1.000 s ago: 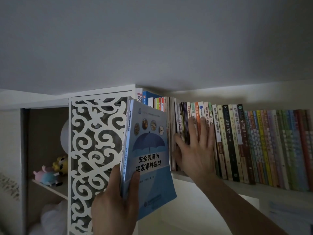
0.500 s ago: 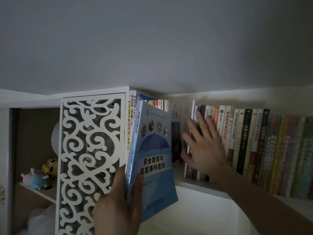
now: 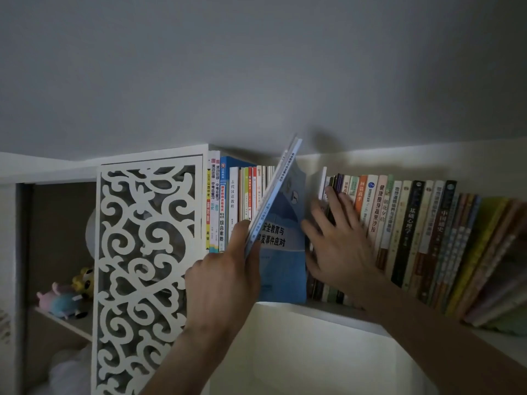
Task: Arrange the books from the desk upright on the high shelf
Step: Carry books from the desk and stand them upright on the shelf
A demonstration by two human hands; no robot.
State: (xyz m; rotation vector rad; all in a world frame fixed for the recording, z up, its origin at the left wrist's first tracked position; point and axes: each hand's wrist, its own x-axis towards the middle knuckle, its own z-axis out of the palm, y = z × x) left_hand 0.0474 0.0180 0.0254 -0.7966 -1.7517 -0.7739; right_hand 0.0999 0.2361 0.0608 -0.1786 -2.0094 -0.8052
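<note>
holding the blue book (image 3: 282,246) by its lower spine edge, your left hand (image 3: 225,277) has thumb and fingers curled round it, the grip low, which in my judgement leaves the top free to swing into the row. the book stands in the gap on the high shelf (image 3: 328,310), its lower right corner down near the shelf board, its spine edge leaning up and to the right so the top corner rises above the neighbouring books; it is tilted, not yet upright.

your right hand (image 3: 339,246) is released, fingers straight and spread, pressing flat against the spines of the right-hand row of books (image 3: 413,232). that placement reads as a brace: it keeps that row pushed rightward so the gap stays wide enough for the insert. the hand is motion-blurred, so exact fingertip contact cannot be confirmed.

the left-hand row of books (image 3: 228,203) stands upright against the white fretwork panel (image 3: 142,266).

condition of the book: thin, soft-covered, pale blue with a darker umbrella graphic and bold chinese title lettering across the middle. the cover looks flat and undamaged. the light is dim.
</note>
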